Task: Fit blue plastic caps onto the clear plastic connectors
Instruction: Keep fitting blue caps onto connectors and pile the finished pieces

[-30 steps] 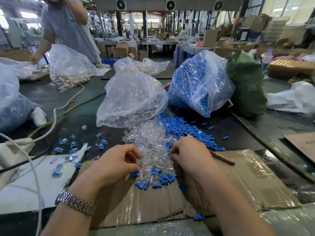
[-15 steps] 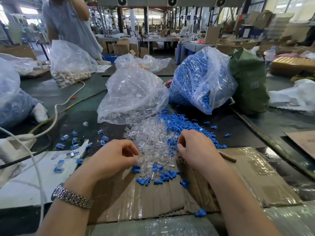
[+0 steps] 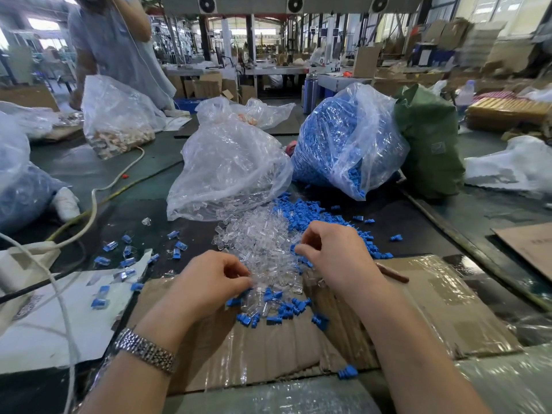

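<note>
A heap of clear connectors [image 3: 257,246] spills from a clear bag [image 3: 227,168] onto the dark table. Blue caps [image 3: 301,213] lie behind and to the right of it, and more blue caps [image 3: 283,309] sit on the cardboard [image 3: 418,309] close to me. My left hand [image 3: 209,282], with a metal watch on the wrist, has its fingers curled at the heap's near left edge and pinches a clear connector. My right hand [image 3: 331,252] hovers over the heap's right side with its fingertips curled on a blue cap. Several capped connectors [image 3: 125,252] are scattered on the left.
A bag of blue caps [image 3: 343,138] and a green sack [image 3: 430,144] stand behind the heap. A brown stick [image 3: 391,273] lies beside my right wrist. White cables [image 3: 95,204] and white paper [image 3: 59,324] are on the left. A person [image 3: 119,46] works at the far left.
Both hands have moved away from me along the heap. My right hand went further up, toward the blue caps. The bags have not moved.
</note>
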The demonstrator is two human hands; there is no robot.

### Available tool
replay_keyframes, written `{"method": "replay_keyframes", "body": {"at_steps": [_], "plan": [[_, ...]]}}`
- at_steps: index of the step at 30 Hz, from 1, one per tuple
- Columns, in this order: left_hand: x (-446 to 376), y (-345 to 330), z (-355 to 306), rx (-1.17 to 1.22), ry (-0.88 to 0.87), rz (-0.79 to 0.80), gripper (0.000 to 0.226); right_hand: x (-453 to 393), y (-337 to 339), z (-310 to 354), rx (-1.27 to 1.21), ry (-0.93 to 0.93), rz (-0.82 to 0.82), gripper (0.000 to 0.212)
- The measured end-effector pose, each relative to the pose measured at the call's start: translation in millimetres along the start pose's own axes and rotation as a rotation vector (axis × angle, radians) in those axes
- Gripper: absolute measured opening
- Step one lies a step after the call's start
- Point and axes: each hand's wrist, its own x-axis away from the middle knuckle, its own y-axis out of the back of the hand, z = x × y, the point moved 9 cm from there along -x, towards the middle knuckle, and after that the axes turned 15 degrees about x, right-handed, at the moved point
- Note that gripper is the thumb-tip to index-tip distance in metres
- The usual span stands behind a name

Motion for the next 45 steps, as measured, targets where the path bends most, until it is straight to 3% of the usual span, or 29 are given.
{"method": "replay_keyframes", "body": {"at_steps": [5, 9, 14, 17, 23, 36, 41, 45], "plan": [[-1, 3, -1, 0.058, 0.003, -0.062, 0.016, 0, 1, 1, -0.139, 0.022, -0.021, 0.006], [2, 17, -3, 0.296, -0.010, -0.128, 0.017, 1, 0, 5, -0.228, 0.066, 0.004, 0.004], [3, 5, -11, 0.673, 0.006, 0.002, 0.021, 1, -4, 9, -0.449, 0.081, 0.059, 0.008], [3, 1, -10, 0.820, 0.039, 0.000, 0.028, 2, -3, 13, -0.575, 0.099, 0.077, 0.007], [3, -14, -15, 1.159, 0.075, 0.077, 0.040, 6, 8, 26, -0.699, 0.222, 0.022, 0.004], [7, -13, -24, 1.284, 0.055, 0.121, 0.017, 18, 19, 44, -0.503, 0.355, -0.075, 0.008], [8, -3, -28, 1.248, -0.049, 0.017, 0.023, 18, 16, 45, -0.477, 0.334, -0.054, 0.006], [10, -8, -29, 1.274, -0.015, 0.054, 0.038, 20, 21, 49, -0.461, 0.380, -0.080, 0.007]]}}
